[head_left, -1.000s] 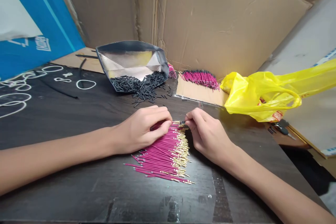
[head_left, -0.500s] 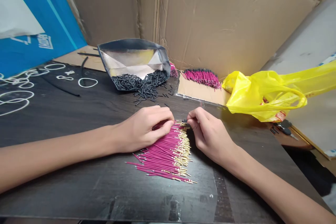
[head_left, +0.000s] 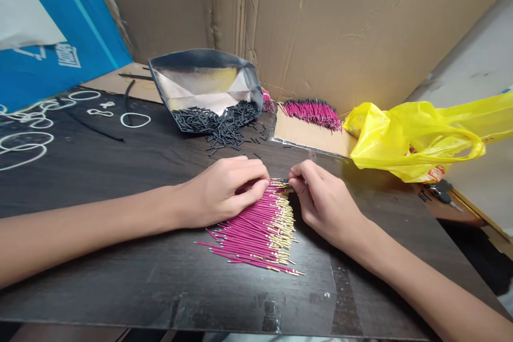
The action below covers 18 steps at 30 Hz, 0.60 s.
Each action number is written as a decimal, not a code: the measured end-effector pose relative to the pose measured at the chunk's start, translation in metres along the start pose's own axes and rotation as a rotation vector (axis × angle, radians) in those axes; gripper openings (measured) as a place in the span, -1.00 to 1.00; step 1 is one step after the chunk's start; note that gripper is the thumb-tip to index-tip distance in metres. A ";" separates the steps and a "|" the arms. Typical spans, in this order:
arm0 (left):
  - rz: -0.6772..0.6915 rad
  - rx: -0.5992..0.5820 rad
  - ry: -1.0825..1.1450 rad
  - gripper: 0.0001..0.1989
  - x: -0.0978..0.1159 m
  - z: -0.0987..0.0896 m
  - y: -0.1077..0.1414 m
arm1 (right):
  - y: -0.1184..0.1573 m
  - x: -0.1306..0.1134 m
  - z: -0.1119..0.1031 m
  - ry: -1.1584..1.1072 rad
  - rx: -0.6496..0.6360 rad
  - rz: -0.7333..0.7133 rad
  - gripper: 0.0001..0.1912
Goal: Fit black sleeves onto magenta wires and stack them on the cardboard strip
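Magenta wires with gold tips (head_left: 256, 227) lie side by side in a pile on the dark table. My left hand (head_left: 228, 189) rests over the pile's far left part, thumb and fingers pinched at a wire near its gold end. Just right of the tips, my right hand (head_left: 320, 192) is closed in a pinch on a small black tube, which meets the wire end between the hands. Behind them an opened bag (head_left: 204, 77) holds many short black tubes (head_left: 224, 123), some spilled in front of it.
Finished-looking magenta wires with black ends (head_left: 312, 115) lie on a cardboard piece (head_left: 308, 136) at the back. A yellow plastic bag (head_left: 417, 136) is at the right, with keys (head_left: 441, 192) below it. White rubber bands (head_left: 30, 141) lie at the left.
The view has shifted slightly. The hands keep nearly the same pose, and the black tube in my right hand now shows closer against the wire end.
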<state>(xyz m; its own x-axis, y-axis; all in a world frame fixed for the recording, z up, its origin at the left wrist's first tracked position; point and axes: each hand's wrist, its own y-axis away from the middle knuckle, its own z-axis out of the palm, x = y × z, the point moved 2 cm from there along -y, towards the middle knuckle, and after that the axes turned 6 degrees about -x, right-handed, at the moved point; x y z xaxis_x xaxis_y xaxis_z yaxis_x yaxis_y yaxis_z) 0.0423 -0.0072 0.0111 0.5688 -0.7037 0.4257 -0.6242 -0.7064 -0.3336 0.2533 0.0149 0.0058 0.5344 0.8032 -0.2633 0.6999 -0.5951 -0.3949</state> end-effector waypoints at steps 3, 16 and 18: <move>-0.001 -0.002 -0.003 -0.83 0.000 0.000 0.000 | 0.000 -0.001 0.000 0.000 -0.004 -0.012 -0.95; 0.031 0.044 -0.034 -0.84 0.000 0.000 0.000 | 0.001 -0.007 -0.004 -0.035 0.075 -0.122 -0.88; 0.037 0.045 -0.042 -0.84 0.000 0.000 0.000 | 0.002 -0.008 -0.006 -0.047 0.093 -0.136 -0.88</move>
<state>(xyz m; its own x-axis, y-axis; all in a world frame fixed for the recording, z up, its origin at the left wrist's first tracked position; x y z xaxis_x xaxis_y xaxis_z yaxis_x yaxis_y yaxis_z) 0.0425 -0.0073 0.0108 0.5686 -0.7312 0.3769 -0.6209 -0.6820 -0.3865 0.2530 0.0076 0.0121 0.4134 0.8778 -0.2421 0.7163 -0.4777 -0.5087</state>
